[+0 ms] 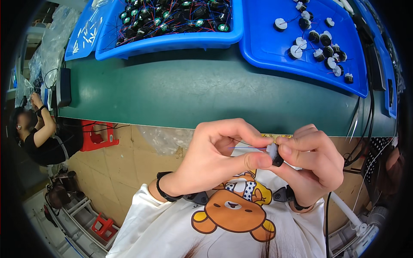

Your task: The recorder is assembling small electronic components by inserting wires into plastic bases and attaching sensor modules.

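Note:
In front of my chest, just off the table's near edge, both hands meet at a small black round part with a white disc (272,151). My left hand (223,148) pinches it from the left between thumb and forefinger. Thin blue and dark wires (247,148) run from the part back into the left palm. From the other side, my right hand (312,161) grips it with thumb and fingertips, the other fingers curled. Fingers cover much of the part, so its exact kind does not show.
A blue bin (172,39) of black wired parts with green centres stands on the green table (172,90). To its right, a blue tray (266,53) holds several white-capped parts; at left, another tray (79,52) has small white pieces. A person (38,133) sits far left by a red stool (92,135).

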### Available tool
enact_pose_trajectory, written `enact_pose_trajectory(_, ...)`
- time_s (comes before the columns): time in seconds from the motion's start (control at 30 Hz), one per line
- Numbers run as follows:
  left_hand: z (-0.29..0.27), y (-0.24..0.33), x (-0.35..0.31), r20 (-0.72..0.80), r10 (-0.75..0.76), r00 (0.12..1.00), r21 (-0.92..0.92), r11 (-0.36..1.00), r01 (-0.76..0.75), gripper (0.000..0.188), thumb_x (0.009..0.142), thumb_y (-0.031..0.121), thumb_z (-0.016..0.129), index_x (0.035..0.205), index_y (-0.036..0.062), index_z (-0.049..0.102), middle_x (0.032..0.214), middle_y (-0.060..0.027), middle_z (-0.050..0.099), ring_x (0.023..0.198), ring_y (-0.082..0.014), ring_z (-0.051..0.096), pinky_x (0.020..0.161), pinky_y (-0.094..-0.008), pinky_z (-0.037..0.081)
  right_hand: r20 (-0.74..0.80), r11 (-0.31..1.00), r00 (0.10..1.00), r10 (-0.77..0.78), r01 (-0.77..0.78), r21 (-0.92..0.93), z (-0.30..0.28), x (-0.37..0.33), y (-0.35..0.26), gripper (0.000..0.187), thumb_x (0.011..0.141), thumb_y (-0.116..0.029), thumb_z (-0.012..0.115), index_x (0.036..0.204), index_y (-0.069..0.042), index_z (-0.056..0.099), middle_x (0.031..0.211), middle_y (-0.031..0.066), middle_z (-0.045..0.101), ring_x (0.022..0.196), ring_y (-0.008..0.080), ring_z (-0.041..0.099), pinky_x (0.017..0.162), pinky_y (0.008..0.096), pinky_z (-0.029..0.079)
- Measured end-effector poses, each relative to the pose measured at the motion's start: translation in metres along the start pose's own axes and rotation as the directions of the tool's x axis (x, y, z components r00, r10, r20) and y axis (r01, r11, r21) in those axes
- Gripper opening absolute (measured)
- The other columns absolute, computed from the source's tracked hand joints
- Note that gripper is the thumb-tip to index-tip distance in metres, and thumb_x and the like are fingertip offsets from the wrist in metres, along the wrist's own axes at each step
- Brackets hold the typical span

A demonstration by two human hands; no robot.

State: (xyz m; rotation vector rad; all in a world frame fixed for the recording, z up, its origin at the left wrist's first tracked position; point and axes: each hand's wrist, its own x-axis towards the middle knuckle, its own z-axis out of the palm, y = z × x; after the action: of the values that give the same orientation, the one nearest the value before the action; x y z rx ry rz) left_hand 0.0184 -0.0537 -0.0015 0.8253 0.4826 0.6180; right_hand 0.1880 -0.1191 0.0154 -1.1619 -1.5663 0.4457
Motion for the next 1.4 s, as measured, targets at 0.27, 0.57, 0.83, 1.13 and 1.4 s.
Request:
enact_pose_trajectory(0.27, 0.001, 0.008, 0.004, -0.020, 0.122, 0.992, 0.273, 0.955, -0.112, 0.024, 0.071, 0.004, 0.073, 0.093, -0.0010, 0.064, 0.092, -0.0150, 0.062, 0.091, -0.0230, 0.056, 0.080, -0.0338, 0.044, -0.048, 0.990, 0.997, -0.055, 0.048, -0.135, 0.008, 0.001, 0.001, 0.036, 0.055, 0.000, 0.077, 0.089, -0.002, 0.065, 0.087, 0.0100, 0.062, 0.065, 0.0174, 0.054, 0.052, 0.0265, 0.040)
enact_pose_trajectory(0.57, 0.003, 0.018, 0.001, 0.197, 0.420, 0.886, 0.837, 0.398, -0.375, 0.038, 0.057, 0.023, 0.082, 0.088, 0.0053, 0.070, 0.105, -0.0132, 0.050, 0.096, -0.0237, 0.047, 0.082, -0.0359, 0.038, -0.032, 0.981, 0.998, -0.048, 0.042, -0.189, 0.009, 0.001, -0.002, 0.039, 0.056, -0.005, 0.076, 0.092, -0.004, 0.062, 0.087, 0.0058, 0.060, 0.070, 0.0196, 0.052, 0.057, 0.0291, 0.040)
enact_pose_trajectory(0.83, -0.003, 0.016, 0.004, 0.370, 0.477, 0.798, 0.829, 0.218, -0.515, 0.036, 0.074, 0.040, 0.067, 0.091, 0.0088, 0.071, 0.100, -0.0106, 0.051, 0.093, -0.0231, 0.043, 0.079, -0.0377, 0.036, 0.014, 0.991, 1.000, 0.018, -0.020, 0.134, 0.000, -0.001, 0.000, 0.048, 0.060, 0.002, 0.076, 0.103, 0.004, 0.054, 0.092, 0.0174, 0.061, 0.077, 0.0253, 0.060, 0.062, 0.0313, 0.048)
enact_pose_trajectory(1.13, 0.000, 0.009, 0.005, 0.335, 0.519, 0.787, 0.728, 0.387, -0.566, 0.035, 0.082, 0.032, 0.064, 0.096, 0.0008, 0.061, 0.090, -0.0105, 0.059, 0.083, -0.0225, 0.057, 0.080, -0.0411, 0.044, -0.018, 0.991, 1.000, 0.019, -0.016, 0.130, 0.000, -0.003, -0.003, 0.038, 0.064, 0.005, 0.073, 0.099, 0.008, 0.056, 0.094, 0.0212, 0.061, 0.080, 0.0289, 0.063, 0.068, 0.0333, 0.051)
enact_pose_trajectory(1.4, 0.003, 0.011, 0.002, 0.342, 0.546, 0.765, 0.653, 0.447, -0.611, 0.031, 0.071, 0.006, 0.070, 0.100, -0.0006, 0.062, 0.099, -0.0132, 0.061, 0.091, -0.0255, 0.059, 0.080, -0.0392, 0.046, -0.016, 0.998, 1.000, -0.014, 0.015, 0.068, 0.002, -0.006, -0.004, 0.041, 0.062, 0.007, 0.073, 0.100, 0.006, 0.060, 0.095, 0.0199, 0.062, 0.080, 0.0279, 0.064, 0.067, 0.0337, 0.052)
